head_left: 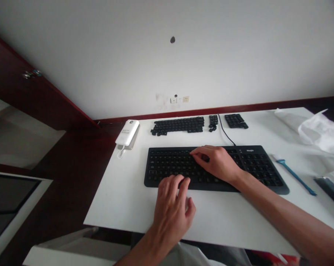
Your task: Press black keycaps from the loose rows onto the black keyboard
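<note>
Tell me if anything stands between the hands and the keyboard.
Nothing visible does: the left hand is over the near edge of the keyboard, the right hand over its middle. The black cable runs off behind it, crossing neither hand.

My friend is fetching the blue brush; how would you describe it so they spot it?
On the white table, find the long black keyboard. Just beyond its right end lies the slim brush, its blue handle unlike the dark object and crumpled white material nearby.

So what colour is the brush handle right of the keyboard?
The brush handle is blue, best seen in the head view.
</note>
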A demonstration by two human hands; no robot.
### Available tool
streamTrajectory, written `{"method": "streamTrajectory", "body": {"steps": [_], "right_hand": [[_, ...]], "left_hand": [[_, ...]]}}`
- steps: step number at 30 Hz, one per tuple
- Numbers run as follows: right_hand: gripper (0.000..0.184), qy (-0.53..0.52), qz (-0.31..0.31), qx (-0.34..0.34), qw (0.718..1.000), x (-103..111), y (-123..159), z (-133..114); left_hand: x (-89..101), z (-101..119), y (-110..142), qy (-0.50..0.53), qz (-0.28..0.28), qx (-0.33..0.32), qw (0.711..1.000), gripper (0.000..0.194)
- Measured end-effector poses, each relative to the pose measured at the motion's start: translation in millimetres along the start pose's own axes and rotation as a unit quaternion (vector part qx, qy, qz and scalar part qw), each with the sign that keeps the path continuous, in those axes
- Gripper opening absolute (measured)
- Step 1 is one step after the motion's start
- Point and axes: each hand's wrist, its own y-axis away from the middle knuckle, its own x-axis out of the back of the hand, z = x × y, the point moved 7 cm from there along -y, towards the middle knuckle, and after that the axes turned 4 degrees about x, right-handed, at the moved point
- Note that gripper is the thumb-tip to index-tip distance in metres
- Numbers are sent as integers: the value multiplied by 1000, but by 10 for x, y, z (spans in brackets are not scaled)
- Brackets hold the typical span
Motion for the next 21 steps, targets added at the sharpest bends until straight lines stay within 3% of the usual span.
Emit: {"method": "streamTrajectory", "body": {"steps": [8, 21], "right_hand": [[23, 4, -9, -25, 1000, -137, 12, -3], [26, -18, -14, -28, 999, -107, 10, 1]], "left_hand": [[21, -10, 30, -13, -11, 4, 1000, 54], [53, -23, 18, 2, -16, 37, 999, 60]]}}
